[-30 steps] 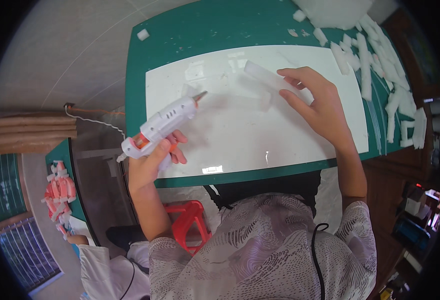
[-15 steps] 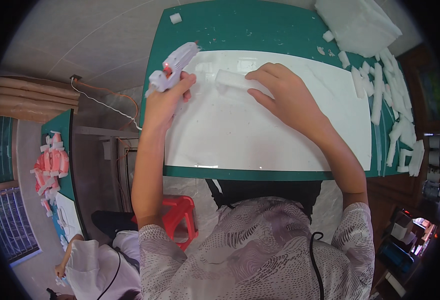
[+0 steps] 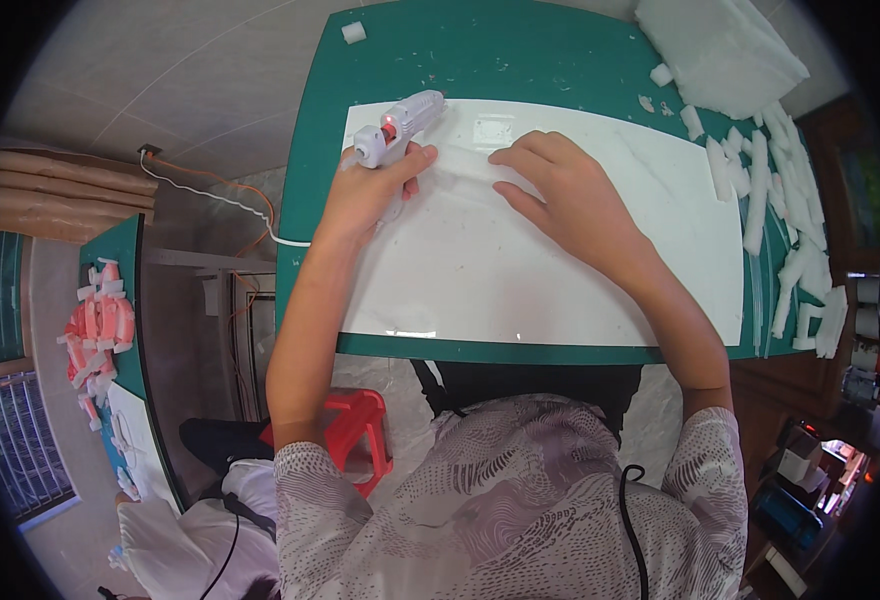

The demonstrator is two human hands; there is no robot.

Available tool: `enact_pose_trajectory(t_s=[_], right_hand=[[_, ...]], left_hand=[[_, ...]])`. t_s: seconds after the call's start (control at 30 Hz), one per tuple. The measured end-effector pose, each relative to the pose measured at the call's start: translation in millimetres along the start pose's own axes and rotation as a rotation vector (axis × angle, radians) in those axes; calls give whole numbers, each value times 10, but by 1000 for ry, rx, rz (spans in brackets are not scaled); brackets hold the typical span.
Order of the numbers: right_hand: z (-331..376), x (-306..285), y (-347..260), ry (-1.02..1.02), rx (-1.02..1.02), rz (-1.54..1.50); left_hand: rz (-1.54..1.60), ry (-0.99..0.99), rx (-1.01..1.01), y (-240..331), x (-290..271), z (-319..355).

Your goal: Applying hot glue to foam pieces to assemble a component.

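Note:
My left hand (image 3: 372, 190) grips a white glue gun (image 3: 400, 125) with a small red light, its nozzle pointing right over the upper left of a white board (image 3: 520, 280). My right hand (image 3: 560, 190) lies palm down on the board just to the right, fingers spread and pointing left, pressing on a white foam piece that is mostly hidden under it. The board lies on a green cutting mat (image 3: 520, 50).
Several white foam strips (image 3: 790, 240) lie along the mat's right edge, with a stack of white foam sheets (image 3: 725, 50) at the top right and one foam cube (image 3: 354, 32) at the top left. The gun's white cord (image 3: 210, 195) trails left. A red stool (image 3: 360, 430) stands below.
My left hand has brought the glue gun from the mat's left edge up onto the board beside my right hand. My right hand stayed on the foam piece as the view shifted.

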State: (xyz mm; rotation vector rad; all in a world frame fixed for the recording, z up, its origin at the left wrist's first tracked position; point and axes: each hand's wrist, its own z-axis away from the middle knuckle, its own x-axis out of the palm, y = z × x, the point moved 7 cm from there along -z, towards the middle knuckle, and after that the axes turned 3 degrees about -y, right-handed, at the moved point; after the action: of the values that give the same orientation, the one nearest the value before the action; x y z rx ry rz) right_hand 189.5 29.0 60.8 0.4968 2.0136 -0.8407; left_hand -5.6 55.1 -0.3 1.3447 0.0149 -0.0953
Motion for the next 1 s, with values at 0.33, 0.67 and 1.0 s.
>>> enact_pose_trajectory(t_s=[0.33,0.67,1.0], right_hand=[[29,14,30,-19,5,4],[75,34,64,-23,9,2],[498,-655,559,202,208,-217]], left_hand=[[3,-3,-17,-37,44,-15],[-43,15,-25,-42,78,-55],[13,-1,21,-20,70,-60]])
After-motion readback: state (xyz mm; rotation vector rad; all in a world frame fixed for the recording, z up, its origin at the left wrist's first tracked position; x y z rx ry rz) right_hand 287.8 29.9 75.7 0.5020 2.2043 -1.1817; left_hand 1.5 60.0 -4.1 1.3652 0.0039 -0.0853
